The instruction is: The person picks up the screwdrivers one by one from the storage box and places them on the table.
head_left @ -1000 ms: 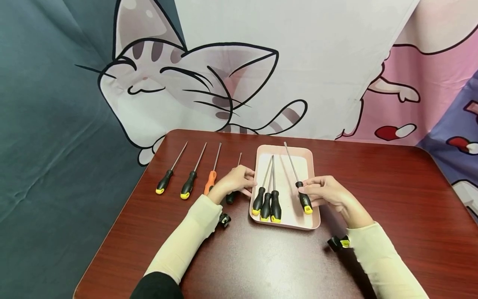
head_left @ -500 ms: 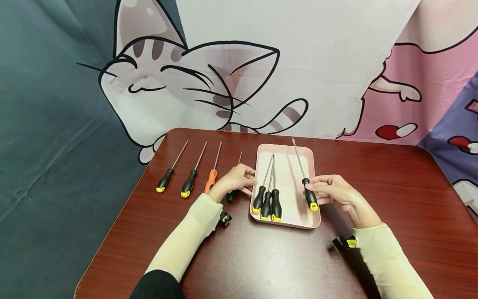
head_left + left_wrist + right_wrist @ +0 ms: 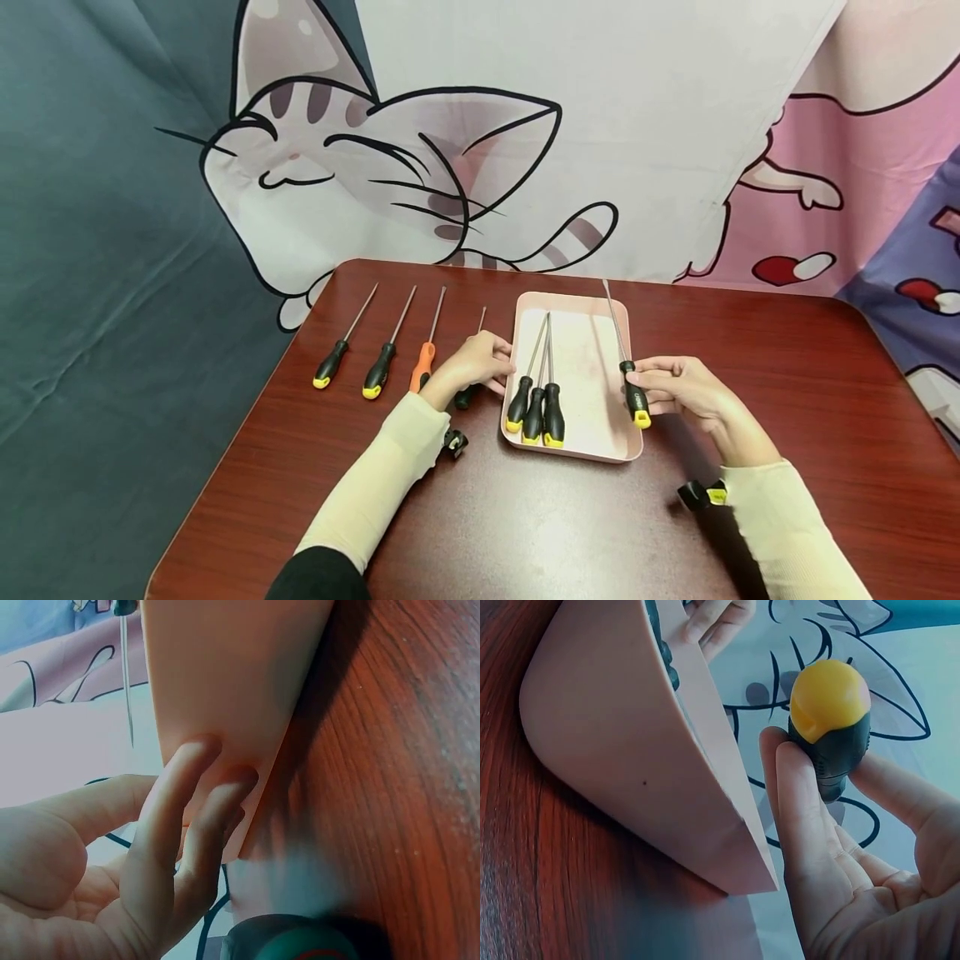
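Note:
My right hand (image 3: 693,396) pinches a screwdriver (image 3: 636,398) by its black handle with a yellow end, shaft pointing away. The screwdriver is held over the right rim of a pink tray (image 3: 596,454); its yellow cap (image 3: 830,694) faces the camera in the right wrist view. In the tray's left half lie three black-and-yellow screwdrivers (image 3: 553,408), close together. My left hand (image 3: 476,362) holds the tray's left side. In the left wrist view, its fingers (image 3: 199,761) touch the outer wall (image 3: 225,682); its thumb reaches the rim, tip hidden.
Left of the tray lie two black-and-yellow screwdrivers (image 3: 378,372), an orange-handled one (image 3: 423,362) and a dark one (image 3: 463,397), partly under my left hand. The brown table (image 3: 555,533) ends at a printed cat curtain (image 3: 645,167).
My right hand has moved to the right with the screwdriver, from above the tray's inside to above its right rim. My left hand and the tray have stayed put.

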Motion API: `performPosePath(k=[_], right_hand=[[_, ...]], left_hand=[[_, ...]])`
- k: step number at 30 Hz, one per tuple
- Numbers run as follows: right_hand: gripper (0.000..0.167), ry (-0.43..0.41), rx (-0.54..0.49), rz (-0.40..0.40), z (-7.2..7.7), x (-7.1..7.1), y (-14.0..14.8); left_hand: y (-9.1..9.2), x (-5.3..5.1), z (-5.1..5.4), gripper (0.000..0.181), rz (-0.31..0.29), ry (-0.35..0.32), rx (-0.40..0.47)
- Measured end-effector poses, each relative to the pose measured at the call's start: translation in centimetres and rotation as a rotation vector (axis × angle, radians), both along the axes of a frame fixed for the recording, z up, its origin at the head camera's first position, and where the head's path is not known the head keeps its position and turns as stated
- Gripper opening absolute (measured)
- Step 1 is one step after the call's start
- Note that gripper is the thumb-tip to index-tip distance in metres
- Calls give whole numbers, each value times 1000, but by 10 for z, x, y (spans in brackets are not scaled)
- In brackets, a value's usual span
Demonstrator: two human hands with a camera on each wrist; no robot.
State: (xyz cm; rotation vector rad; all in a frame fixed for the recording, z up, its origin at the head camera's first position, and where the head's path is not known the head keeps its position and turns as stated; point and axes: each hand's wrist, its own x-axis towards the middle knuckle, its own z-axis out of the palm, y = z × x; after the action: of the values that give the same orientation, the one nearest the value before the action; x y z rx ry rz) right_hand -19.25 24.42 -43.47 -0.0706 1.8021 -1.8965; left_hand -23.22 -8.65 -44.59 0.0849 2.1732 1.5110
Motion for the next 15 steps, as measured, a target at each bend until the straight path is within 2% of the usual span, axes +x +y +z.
performPosePath(k=[7, 15], right_hand=[[14, 21, -24, -16, -3, 2, 7], [16, 10, -41, -27, -4, 4, 12]], left_hand=[[1, 1, 2, 45, 4, 4, -11], [-1, 1, 0, 46, 5, 9, 13]])
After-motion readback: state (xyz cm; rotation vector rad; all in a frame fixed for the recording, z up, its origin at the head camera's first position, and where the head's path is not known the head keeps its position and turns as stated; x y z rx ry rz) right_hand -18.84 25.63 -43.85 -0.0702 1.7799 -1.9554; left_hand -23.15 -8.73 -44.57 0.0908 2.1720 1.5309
